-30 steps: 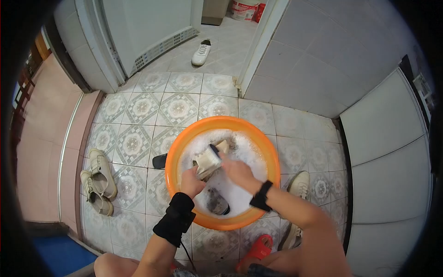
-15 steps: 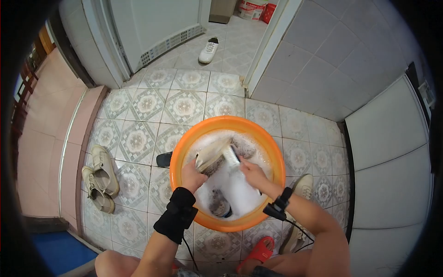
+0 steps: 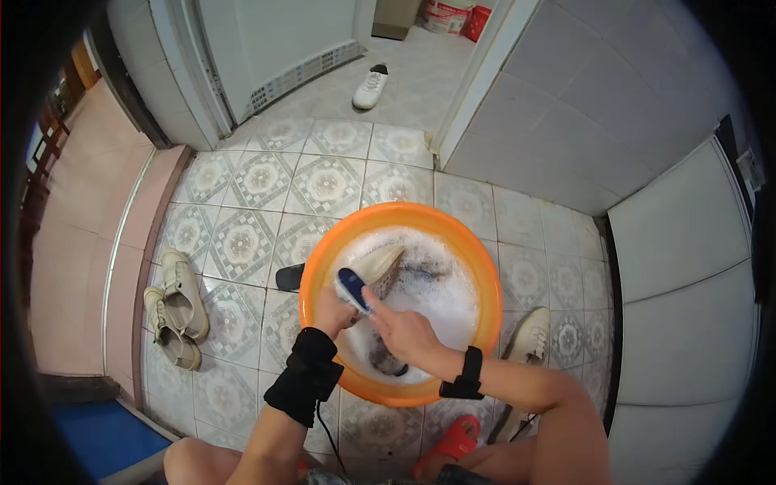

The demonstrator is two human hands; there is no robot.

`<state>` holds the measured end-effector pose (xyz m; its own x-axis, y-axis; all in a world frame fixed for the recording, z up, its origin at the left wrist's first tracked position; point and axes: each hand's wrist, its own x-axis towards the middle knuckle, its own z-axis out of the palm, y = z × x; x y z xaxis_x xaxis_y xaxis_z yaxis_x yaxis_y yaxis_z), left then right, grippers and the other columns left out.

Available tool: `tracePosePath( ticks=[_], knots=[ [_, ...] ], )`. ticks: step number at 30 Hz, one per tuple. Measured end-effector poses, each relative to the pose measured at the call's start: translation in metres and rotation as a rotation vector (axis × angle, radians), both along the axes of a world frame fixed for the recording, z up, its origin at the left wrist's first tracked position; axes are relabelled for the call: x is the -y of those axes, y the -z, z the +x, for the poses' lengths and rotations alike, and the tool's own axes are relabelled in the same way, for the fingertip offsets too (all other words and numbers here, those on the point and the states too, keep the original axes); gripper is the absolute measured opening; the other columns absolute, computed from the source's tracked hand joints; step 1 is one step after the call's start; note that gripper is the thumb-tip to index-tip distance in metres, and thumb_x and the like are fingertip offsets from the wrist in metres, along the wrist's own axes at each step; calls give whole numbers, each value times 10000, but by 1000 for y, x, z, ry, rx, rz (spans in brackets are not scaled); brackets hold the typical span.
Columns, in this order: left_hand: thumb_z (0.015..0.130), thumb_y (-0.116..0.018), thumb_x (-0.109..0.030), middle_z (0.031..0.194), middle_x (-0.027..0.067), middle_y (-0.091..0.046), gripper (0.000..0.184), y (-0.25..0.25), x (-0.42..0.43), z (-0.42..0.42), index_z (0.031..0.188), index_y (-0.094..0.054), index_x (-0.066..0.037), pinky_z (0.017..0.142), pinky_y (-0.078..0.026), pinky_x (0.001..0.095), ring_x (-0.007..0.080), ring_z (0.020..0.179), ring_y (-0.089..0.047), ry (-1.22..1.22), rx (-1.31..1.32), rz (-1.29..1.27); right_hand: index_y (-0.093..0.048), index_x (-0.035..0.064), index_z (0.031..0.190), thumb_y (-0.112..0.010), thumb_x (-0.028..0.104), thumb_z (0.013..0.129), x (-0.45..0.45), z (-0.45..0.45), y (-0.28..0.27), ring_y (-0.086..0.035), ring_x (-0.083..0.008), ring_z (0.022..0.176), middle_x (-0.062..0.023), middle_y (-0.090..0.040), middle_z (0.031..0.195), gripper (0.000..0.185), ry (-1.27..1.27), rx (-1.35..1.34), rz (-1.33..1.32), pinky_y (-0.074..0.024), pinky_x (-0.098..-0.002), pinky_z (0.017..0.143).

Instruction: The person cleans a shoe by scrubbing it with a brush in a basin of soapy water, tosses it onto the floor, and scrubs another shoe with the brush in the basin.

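Note:
An orange basin [image 3: 493,323] of soapy water stands on the tiled floor in front of me. My left hand [image 3: 334,314] is closed on a pale shoe [image 3: 381,263] held over the suds, its toe pointing to the upper right. In my right hand [image 3: 404,330] is a scrubbing brush [image 3: 353,283] with a dark blue back, its bristle side turned down against the shoe near my left fingers. My right index finger lies stretched along the brush. Another dark, wet shoe [image 3: 386,356] sits partly sunk in the foam at the near side.
A pair of pale shoes [image 3: 182,307] lies on the floor to the left, another pale shoe [image 3: 531,333] right of the basin. A black object [image 3: 289,277] touches the basin's left side. A white shoe [image 3: 370,87] lies by the doorway.
My right hand has moved left and turned the brush from the shoe's right side to its near left end. The shoe stays in my left hand.

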<state>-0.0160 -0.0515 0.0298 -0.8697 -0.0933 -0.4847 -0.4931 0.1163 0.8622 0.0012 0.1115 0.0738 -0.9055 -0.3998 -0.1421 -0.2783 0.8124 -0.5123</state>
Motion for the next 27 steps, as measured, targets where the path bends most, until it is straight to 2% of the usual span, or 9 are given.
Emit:
tracePosePath(
  ticks=[5,7,9,10,14,17,21,23,27],
  knots=[
    [488,-715,-41,826,153,-632,528,37,-5,5,991,-568,21,574,-501,342,253,695,-626,31,-220,-84,-381,184,1273,-423,275,873,-59,-68,67,-583,-376,621,-213,-584,646,413,207,-144,109,-459,-462,562],
    [496,-711,-18,885,104,-613,624,3,-10,4,1096,-542,-2,723,-485,333,216,787,-601,163,-111,-287,-383,150,1271,-418,259,873,-59,-78,56,-581,-369,612,-208,-584,652,414,282,-99,163,-449,-469,543],
    [492,-716,-29,878,118,-617,622,13,-4,2,1089,-543,0,726,-484,333,230,782,-604,137,-121,-277,-375,141,1277,-403,234,878,-26,-23,44,-582,-367,625,-219,-584,676,410,18,-68,-30,-447,-475,548],
    [489,-721,-40,871,133,-620,621,19,-2,4,1083,-544,3,729,-484,334,244,777,-608,120,-122,-271,-364,247,1314,-391,253,889,-10,-1,-1,-579,-368,615,-206,-589,681,426,33,105,71,-457,-463,567],
    [485,-731,-63,859,183,-623,608,20,-3,7,1060,-550,10,737,-482,351,283,799,-616,238,-262,-418,-412,106,1213,-353,237,893,-50,-52,30,-582,-374,661,-193,-597,700,350,155,44,205,-447,-482,560],
    [538,-692,-54,830,226,-609,464,5,-18,9,984,-576,-7,717,-480,379,357,808,-597,257,-385,-607,-374,134,1281,-359,256,889,-77,-78,65,-577,-389,642,-199,-593,689,410,235,-111,240,-443,-491,575],
    [540,-677,-34,813,231,-604,462,28,-11,11,990,-575,-5,714,-474,394,372,803,-587,167,-458,-589,-342,155,1316,-377,259,885,-33,-21,9,-577,-398,658,-207,-592,695,445,105,-12,109,-438,-497,593],
    [527,-728,-91,822,193,-622,558,23,-5,10,1057,-564,-29,718,-475,374,335,801,-606,279,-302,-569,-342,148,1317,-390,245,881,-17,5,-20,-581,-389,664,-201,-596,704,449,-3,155,87,-436,-494,597],
    [543,-629,-4,794,213,-605,459,12,-14,14,1000,-585,-29,709,-468,409,382,788,-580,289,-409,-566,-376,178,1298,-395,265,880,-75,-63,41,-581,-394,666,-209,-599,710,428,262,-9,132,-450,-484,641]
  ],
)
